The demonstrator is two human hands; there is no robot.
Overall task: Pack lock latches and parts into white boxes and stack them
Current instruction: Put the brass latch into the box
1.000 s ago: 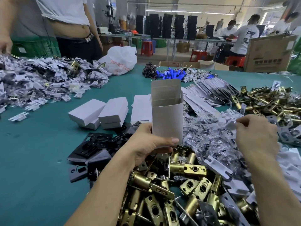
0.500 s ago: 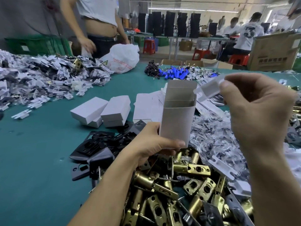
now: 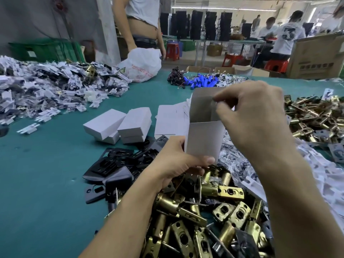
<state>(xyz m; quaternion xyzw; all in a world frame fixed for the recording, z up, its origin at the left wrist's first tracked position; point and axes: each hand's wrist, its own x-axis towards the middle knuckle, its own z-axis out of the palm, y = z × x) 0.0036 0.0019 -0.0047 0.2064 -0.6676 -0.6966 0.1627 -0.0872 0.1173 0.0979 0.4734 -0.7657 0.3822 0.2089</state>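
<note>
My left hand (image 3: 173, 164) grips an open white box (image 3: 202, 140) upright by its lower end, above a heap of brass lock latches (image 3: 204, 220). My right hand (image 3: 251, 116) is at the box's open mouth, with thumb and fingers curled in a pinch. The white plastic part it pinches is almost wholly hidden behind the fingers. Two closed white boxes (image 3: 104, 123) lie stacked on others to the left on the green table (image 3: 37, 174). Flat box blanks (image 3: 167, 118) lie behind them.
Black strike plates (image 3: 119, 164) lie left of my hand. Bagged screws (image 3: 232, 159) and white plastic parts (image 3: 325, 174) lie to the right, more brass latches (image 3: 312, 116) beyond. A large pile of bagged parts (image 3: 46, 86) fills the far left. A person (image 3: 141, 25) stands across the table by a white bag (image 3: 143, 64).
My right hand lifted a white plastic part from the right-hand pile and brought it down to the box's mouth. The left hand kept the box upright. The person opposite moved right.
</note>
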